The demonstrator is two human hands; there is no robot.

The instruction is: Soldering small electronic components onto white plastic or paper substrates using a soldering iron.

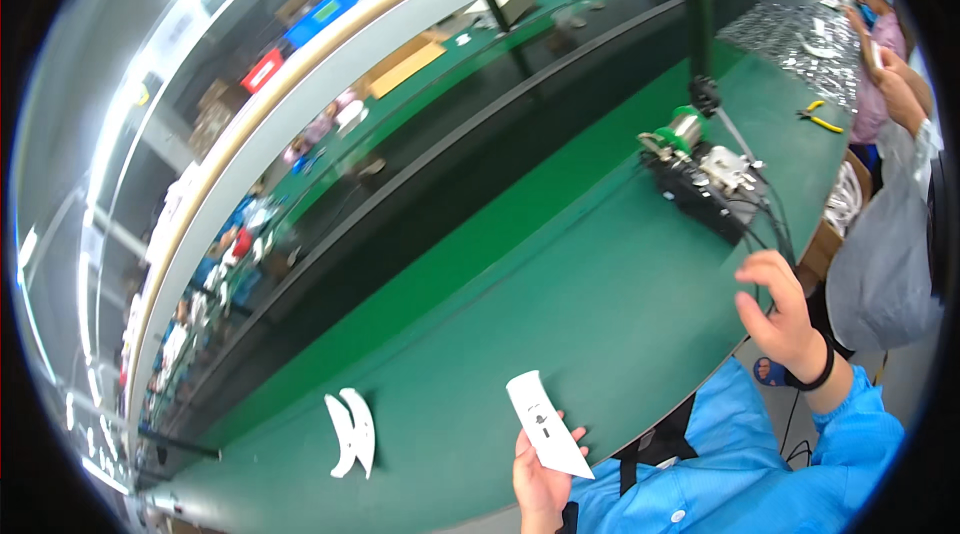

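My left hand (540, 482) holds a flat white plastic piece (543, 424) by its lower end, above the near edge of the green table (560, 294). The piece has small dark marks on its face. My right hand (785, 319) is raised over the table's edge with its fingers curled and apart, holding nothing; a black band sits on its wrist. It hangs close to the black cables (770, 224) that run from a small device (705, 179). Two curved white plastic pieces (352, 434) lie on the table to the left of my left hand.
A dark green post (697, 14) stands behind the device. Yellow-handled pliers (822, 116) and a heap of small shiny parts (790, 39) lie farther along the table. Another person in grey (885, 254) sits to my right. A black conveyor belt (420, 184) runs behind the table.
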